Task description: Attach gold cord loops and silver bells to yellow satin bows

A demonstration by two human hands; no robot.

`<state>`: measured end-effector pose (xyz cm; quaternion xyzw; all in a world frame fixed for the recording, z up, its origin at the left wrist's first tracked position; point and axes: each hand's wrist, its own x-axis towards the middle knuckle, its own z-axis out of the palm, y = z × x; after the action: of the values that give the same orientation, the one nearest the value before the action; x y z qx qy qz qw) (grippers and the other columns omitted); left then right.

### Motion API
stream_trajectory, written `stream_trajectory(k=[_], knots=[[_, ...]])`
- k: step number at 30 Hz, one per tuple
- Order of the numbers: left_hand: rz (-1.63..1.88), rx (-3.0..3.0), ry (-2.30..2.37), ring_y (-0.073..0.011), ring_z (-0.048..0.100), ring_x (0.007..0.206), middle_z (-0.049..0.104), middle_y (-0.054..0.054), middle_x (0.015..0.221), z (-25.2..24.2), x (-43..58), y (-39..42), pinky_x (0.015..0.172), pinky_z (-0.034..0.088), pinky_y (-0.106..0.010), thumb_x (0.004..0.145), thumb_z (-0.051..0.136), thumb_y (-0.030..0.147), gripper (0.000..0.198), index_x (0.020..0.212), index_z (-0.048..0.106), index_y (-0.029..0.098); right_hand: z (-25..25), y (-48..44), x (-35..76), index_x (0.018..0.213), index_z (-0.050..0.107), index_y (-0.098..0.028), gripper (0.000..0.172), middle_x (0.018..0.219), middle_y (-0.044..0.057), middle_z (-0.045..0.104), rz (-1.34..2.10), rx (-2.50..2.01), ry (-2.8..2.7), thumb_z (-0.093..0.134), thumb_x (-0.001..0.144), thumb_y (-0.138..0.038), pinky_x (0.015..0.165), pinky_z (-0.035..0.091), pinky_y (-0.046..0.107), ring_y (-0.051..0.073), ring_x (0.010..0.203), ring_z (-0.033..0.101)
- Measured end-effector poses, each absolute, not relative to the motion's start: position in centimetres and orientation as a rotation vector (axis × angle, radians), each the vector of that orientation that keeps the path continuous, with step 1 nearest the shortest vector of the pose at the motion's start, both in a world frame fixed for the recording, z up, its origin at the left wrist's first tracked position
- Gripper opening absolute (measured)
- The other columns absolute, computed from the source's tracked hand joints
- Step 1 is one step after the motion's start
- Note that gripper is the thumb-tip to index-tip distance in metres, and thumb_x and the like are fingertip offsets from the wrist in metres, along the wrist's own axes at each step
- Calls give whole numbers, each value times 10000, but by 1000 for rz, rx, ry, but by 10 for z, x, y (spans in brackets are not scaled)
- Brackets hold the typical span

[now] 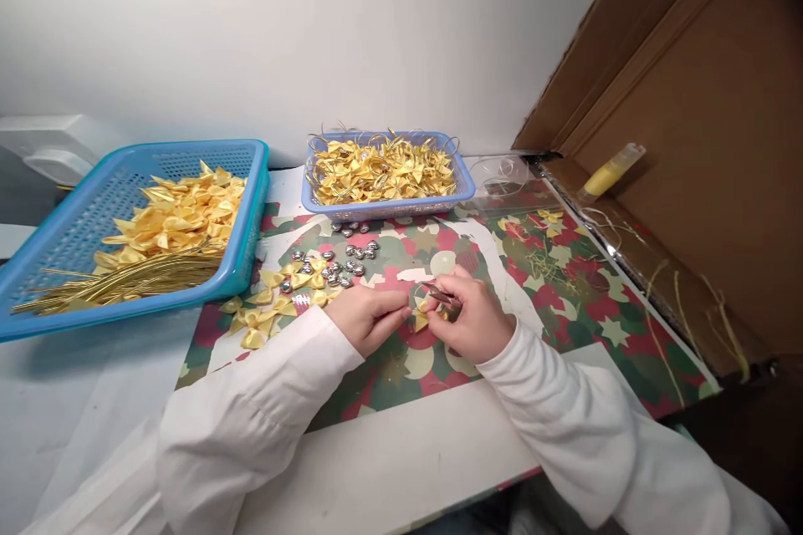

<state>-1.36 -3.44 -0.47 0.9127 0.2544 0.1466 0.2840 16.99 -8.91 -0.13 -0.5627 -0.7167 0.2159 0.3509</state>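
Observation:
My left hand (367, 316) and my right hand (472, 316) meet over a patterned red and green sheet (565, 292), both in white sleeves. The fingers of both hands pinch a small yellow satin bow (421, 318). My right hand also grips a thin metal tool (439, 294), probably tweezers, laid across the bow. Loose yellow bows (269, 305) and small silver beads (342, 263) lie just left of my left hand.
A large blue basket (75, 217) at the left holds yellow bows and gold cords. A smaller blue basket (461, 184) of finished bows stands at the back. A yellow glue bottle (608, 174) lies by the cardboard box (708, 100) on the right.

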Motion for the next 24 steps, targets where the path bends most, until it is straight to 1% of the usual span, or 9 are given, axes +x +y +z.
stream_trajectory(k=[2, 4, 6, 9, 11, 14, 17, 20, 24], knots=[[352, 2435, 703, -118, 370, 467, 420, 34, 520, -7, -14, -34, 477, 277, -228, 889, 340, 279, 291, 632, 451, 200, -2, -90, 170, 583, 352, -225, 233, 556, -12, 447, 557, -1409, -1876, 525, 673, -98, 538, 364, 261, 175, 638, 453], [317, 2400, 744, -118, 378, 465, 413, 39, 516, -8, -14, -34, 478, 278, -228, 893, 331, 286, 291, 643, 454, 201, 2, -90, 174, 630, 362, -220, 216, 720, 27, 532, 548, -1348, -1849, 554, 720, -176, 580, 386, 279, 173, 683, 477], [304, 2348, 786, -114, 341, 461, 360, 51, 506, -8, -14, -33, 476, 274, -227, 899, 324, 297, 305, 622, 408, 202, 9, -91, 181, 701, 393, -213, 209, 884, 64, 541, 564, -1327, -1790, 556, 781, -317, 587, 389, 282, 167, 703, 492], [305, 2262, 813, -112, 312, 481, 311, 56, 521, -6, -13, -32, 491, 283, -225, 900, 323, 311, 314, 607, 353, 203, 18, -90, 195, 713, 402, -215, 282, 675, 3, 494, 633, -1447, -1853, 396, 896, -430, 514, 320, 255, 141, 566, 452], [294, 2204, 825, -109, 323, 495, 320, 55, 534, -4, -13, -31, 504, 290, -224, 904, 320, 318, 311, 618, 359, 201, 20, -90, 201, 653, 402, -210, 335, 567, -20, 465, 572, -1609, -1989, 407, 898, -439, 490, 267, 245, 127, 504, 425], [276, 2136, 836, -104, 332, 503, 341, 54, 540, -3, -13, -31, 509, 287, -222, 914, 313, 330, 318, 632, 373, 196, 22, -91, 203, 605, 466, -194, 340, 541, -13, 502, 357, -1729, -2141, 537, 824, -444, 486, 249, 241, 119, 488, 436], [282, 2108, 832, -101, 322, 503, 340, 55, 541, -3, -13, -31, 510, 285, -224, 918, 320, 334, 326, 634, 389, 192, 26, -96, 200, 622, 548, -181, 301, 522, -9, 522, 222, -1601, -2112, 583, 793, -427, 473, 275, 238, 110, 459, 432], [290, 2091, 822, -102, 323, 513, 346, 51, 550, -4, -13, -31, 514, 288, -225, 917, 329, 336, 331, 630, 403, 188, 34, -101, 202, 667, 596, -168, 263, 519, -11, 539, 256, -1397, -2036, 576, 801, -394, 462, 315, 224, 96, 445, 432], [304, 2091, 822, -104, 347, 529, 379, 49, 564, -5, -13, -31, 530, 306, -221, 910, 339, 330, 308, 654, 433, 187, 38, -98, 220, 633, 616, -177, 243, 495, -21, 536, 324, -1459, -2080, 597, 784, -368, 457, 335, 219, 89, 427, 435]])
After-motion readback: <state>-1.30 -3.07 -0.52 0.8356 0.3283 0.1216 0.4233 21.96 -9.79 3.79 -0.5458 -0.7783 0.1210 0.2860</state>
